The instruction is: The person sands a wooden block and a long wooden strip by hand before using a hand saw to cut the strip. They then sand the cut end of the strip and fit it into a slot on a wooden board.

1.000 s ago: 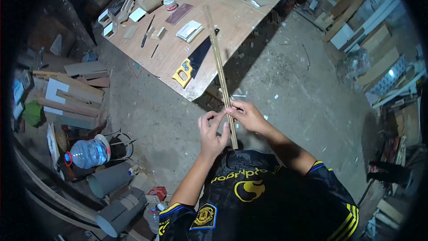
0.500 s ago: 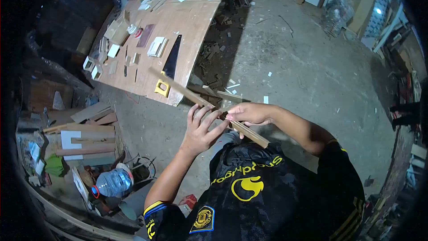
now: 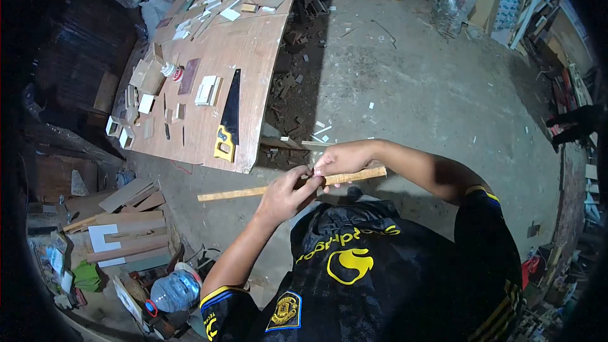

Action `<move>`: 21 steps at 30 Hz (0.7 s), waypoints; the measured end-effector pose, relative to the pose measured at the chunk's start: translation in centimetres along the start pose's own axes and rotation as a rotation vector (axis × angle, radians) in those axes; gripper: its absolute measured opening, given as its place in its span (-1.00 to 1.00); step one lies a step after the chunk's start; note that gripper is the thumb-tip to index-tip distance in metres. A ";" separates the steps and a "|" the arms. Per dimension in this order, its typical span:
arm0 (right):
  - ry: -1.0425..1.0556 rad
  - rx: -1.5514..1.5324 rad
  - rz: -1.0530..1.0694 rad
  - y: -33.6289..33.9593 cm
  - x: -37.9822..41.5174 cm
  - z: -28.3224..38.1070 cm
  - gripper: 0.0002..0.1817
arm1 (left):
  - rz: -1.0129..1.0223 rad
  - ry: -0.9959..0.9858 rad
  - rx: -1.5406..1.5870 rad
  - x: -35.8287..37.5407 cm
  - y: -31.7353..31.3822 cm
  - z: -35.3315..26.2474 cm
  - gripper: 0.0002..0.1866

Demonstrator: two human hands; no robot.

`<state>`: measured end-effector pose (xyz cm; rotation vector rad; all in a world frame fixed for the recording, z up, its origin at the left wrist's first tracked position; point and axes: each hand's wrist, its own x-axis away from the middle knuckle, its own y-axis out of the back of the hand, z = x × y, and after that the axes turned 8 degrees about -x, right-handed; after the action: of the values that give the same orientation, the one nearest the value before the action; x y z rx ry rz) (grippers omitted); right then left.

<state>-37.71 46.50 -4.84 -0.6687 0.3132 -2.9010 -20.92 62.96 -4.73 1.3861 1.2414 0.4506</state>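
Wooden strip [image 3: 240, 192]: long, thin, held roughly level in front of person's chest, above concrete floor [image 3: 411, 95]. Left hand [image 3: 283, 196] closed around strip near middle. Right hand [image 3: 342, 158] pinches strip just beside left. Handsaw [image 3: 228, 117] lies on plywood surface [image 3: 253, 44], well apart, among small wood offcuts.

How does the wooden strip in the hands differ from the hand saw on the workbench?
The wooden strip is plain pale wood, long and thin; the hand saw has a dark, wider blade and a yellow handle. The strip is held in the air, nearly level, by the left hand and the right hand; the saw lies flat on the workbench, untouched. The strip runs across the view; the saw runs up and down it. Both are long and straight.
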 end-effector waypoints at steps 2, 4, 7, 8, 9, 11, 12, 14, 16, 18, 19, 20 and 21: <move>0.158 0.225 -0.111 2.0 -1.8 -0.5 -0.64 | 0.083 0.184 0.064 1.9 -0.2 1.5 -0.54; 0.163 0.384 -0.367 3.8 -2.8 2.1 -0.55 | 0.056 0.251 0.067 4.6 -0.1 4.0 -0.57; 0.323 0.240 -0.767 5.7 -8.3 1.6 -0.60 | -0.069 0.558 0.084 10.1 0.7 8.4 -0.66; 0.368 0.204 -0.964 5.8 -10.6 1.9 -0.61 | -0.077 0.563 0.080 12.4 0.9 10.7 -0.66; 0.380 0.208 -0.912 5.7 -14.1 0.7 -0.65 | -0.123 0.661 0.019 15.0 1.0 13.4 -0.66; 0.371 0.090 -0.802 3.6 -21.8 -1.1 -0.68 | -0.189 0.828 -0.026 20.3 2.1 18.2 -0.66; 0.387 0.271 -0.815 2.8 -26.4 -2.5 -0.67 | -0.180 0.832 -0.012 22.0 3.3 20.2 -0.66; 0.211 0.725 -0.984 -0.2 -34.2 -2.7 -0.49 | -0.217 0.913 -0.090 25.0 5.7 23.5 -0.66; 0.076 1.016 -1.066 -2.6 -39.6 -1.1 -0.36 | -0.206 0.946 -0.064 27.1 7.5 26.5 -0.64; 0.003 1.037 -1.098 -3.5 -43.6 -0.7 -0.31 | -0.114 0.972 -0.028 28.5 9.0 29.1 -0.64; -0.048 0.946 -1.053 -3.3 -45.3 -1.4 -0.32 | -0.101 0.964 -0.016 29.2 9.3 30.4 -0.64; -0.065 0.939 -1.064 -3.3 -46.8 -2.2 -0.32 | -0.064 0.935 -0.009 29.7 9.3 32.0 -0.64; -0.095 0.995 -1.166 -3.4 -47.9 -2.1 -0.36 | -0.030 0.905 -0.003 29.9 9.4 33.4 -0.64</move>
<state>3.59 59.22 -25.79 -0.9216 -1.9807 -3.1827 21.78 74.47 -16.67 1.1737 1.9661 1.1325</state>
